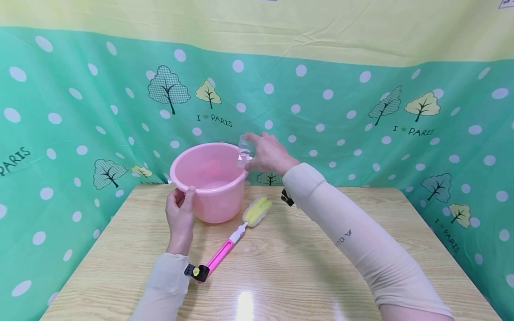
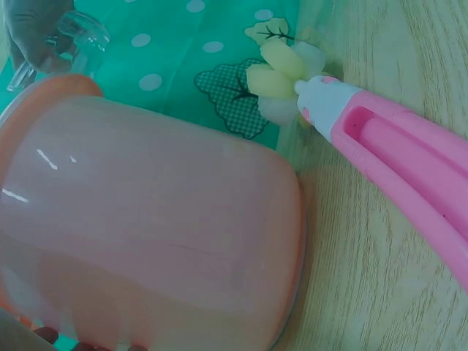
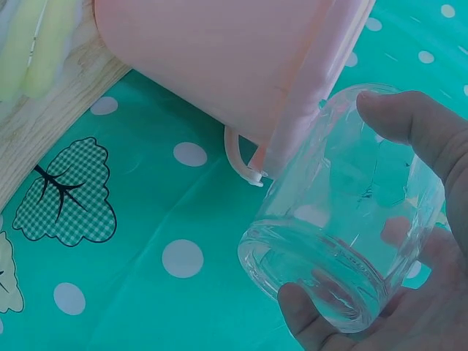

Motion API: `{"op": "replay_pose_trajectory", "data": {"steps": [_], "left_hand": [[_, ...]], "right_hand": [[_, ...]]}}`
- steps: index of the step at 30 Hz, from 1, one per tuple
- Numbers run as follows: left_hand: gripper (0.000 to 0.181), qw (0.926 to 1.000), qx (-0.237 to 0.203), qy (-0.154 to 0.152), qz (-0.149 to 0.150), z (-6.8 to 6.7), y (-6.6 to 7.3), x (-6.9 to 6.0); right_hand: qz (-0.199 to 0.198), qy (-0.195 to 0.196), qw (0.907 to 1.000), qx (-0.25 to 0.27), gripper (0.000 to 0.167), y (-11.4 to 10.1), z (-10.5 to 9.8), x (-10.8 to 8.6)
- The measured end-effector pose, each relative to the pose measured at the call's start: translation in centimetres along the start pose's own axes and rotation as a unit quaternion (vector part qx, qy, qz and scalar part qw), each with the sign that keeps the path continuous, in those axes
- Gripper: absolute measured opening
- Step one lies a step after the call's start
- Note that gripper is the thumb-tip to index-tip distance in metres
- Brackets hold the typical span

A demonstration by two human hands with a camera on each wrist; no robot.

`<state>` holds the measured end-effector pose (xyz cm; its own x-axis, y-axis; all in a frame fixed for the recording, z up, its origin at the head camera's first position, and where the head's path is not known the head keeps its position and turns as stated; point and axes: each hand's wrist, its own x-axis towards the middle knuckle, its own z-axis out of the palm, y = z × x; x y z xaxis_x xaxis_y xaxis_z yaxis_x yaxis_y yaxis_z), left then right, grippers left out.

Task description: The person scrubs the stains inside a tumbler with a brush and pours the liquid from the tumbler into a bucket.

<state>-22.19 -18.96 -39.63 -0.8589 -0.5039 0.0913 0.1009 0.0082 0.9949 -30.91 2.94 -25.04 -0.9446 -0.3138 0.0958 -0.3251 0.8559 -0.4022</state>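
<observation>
A pink plastic bucket (image 1: 218,207) stands at the back of the table. My left hand (image 1: 180,218) grips its near left rim, the thumb over the edge and the fingers on the outside. At the bucket's far right rim, my right hand (image 1: 268,152) holds a clear drinking glass (image 3: 336,219) between thumb and fingers. The glass looks tilted in the right wrist view, and I cannot tell whether it touches the rim. To the right of the bucket lies a sponge cup brush with a pink handle (image 1: 221,256) and a yellow-and-white head (image 1: 258,211).
The wooden table (image 1: 313,267) reaches back to a green dotted cloth (image 1: 321,107) that hangs behind and along both sides. A bucket handle end (image 3: 241,157) shows below the rim in the right wrist view. The brush handle passes near my left wrist.
</observation>
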Motion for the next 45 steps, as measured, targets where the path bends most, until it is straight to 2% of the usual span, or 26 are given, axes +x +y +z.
{"op": "replay_pose_trajectory", "data": {"steps": [29,45], "left_hand": [[0.073,0.9999,-0.011,-0.01,0.001,-0.07,0.02,0.03],[0.074,0.9999,0.001,-0.01,-0.003,-0.16,0.27,-0.03]], "right_hand": [[-0.006,-0.001,0.9998,-0.018,0.095,-0.14,0.01,0.13],[-0.005,-0.006,0.9996,-0.026,0.094,-0.44,-0.06,0.35]]}}
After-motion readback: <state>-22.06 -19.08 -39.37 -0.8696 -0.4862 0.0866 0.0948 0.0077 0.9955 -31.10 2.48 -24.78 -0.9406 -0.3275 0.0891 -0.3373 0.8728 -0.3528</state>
